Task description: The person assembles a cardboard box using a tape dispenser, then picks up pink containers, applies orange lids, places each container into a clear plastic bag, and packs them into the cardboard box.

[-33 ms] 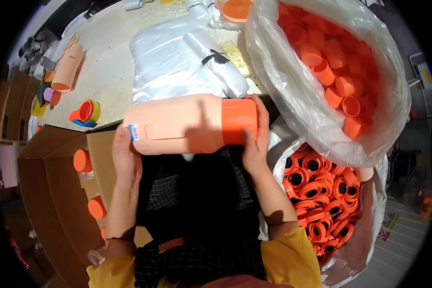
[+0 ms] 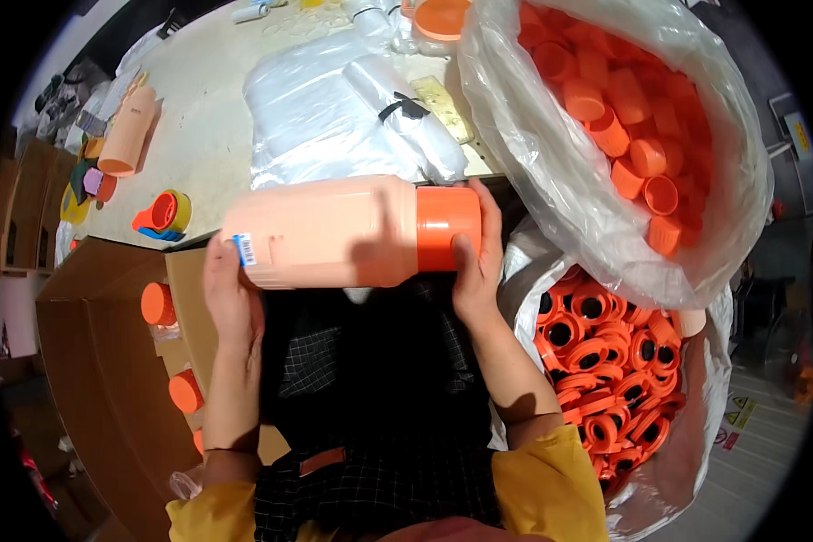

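Note:
A peach-coloured vacuum flask (image 2: 321,230) with an orange cap (image 2: 448,228) lies level in front of me, held between both hands. My left hand (image 2: 232,285) is closed around its base end, close to a small blue-and-white barcode sticker (image 2: 244,249). My right hand (image 2: 481,262) grips the cap end, thumb on the near side and fingers round the far side. A hand-shaped shadow falls across the flask body. Beyond it, clear plastic bags (image 2: 307,113) are stacked on the table (image 2: 199,108), with a rolled bundle (image 2: 406,122) tied in black on top.
At right, one plastic sack (image 2: 506,117) holds orange cups; a lower sack (image 2: 705,425) holds orange ring-shaped parts with black centres. An open cardboard box (image 2: 90,361) with orange-capped items stands at left. Another peach flask body (image 2: 128,131) lies on the table, near coloured cups (image 2: 164,212).
The flask has rolled slightly about its length and shifted a little left, so the sticker sits further left. Both hands keep their hold.

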{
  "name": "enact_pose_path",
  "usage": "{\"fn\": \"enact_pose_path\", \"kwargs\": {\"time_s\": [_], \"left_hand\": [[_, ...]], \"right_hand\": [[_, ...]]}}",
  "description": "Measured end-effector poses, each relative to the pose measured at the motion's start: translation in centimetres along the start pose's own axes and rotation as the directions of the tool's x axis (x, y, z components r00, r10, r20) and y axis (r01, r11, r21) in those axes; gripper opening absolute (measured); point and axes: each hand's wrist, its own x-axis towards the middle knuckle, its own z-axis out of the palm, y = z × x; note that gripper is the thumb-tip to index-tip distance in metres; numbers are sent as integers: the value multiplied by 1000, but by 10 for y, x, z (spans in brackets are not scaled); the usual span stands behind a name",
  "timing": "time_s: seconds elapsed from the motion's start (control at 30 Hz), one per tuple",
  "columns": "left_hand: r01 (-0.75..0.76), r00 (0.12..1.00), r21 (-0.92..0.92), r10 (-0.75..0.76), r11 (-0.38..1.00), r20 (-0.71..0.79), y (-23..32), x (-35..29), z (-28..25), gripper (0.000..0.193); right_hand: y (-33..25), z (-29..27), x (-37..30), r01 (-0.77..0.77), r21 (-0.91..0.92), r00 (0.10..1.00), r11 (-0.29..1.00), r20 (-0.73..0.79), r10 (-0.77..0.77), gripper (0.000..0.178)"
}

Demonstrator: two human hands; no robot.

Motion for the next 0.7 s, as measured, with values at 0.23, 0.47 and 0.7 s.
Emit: {"fn": "enact_pose_path", "kwargs": {"time_s": [0.23, 0.47, 0.7], "left_hand": [[-626, 738, 173, 506, 761, 446, 38, -2, 58, 30], [-264, 650, 322, -79, 909, 755, -22, -25, 101, 95], [-222, 915, 600, -50, 769, 401, -57, -81, 36, 58]], "right_hand": [[37, -8, -132, -797, 268, 595, 542, 504, 626, 46], [66, -209, -158, -588, -388, 745, 710, -602, 289, 39], [152, -379, -232, -112, -851, 648, -513, -454, 611, 45]]}}
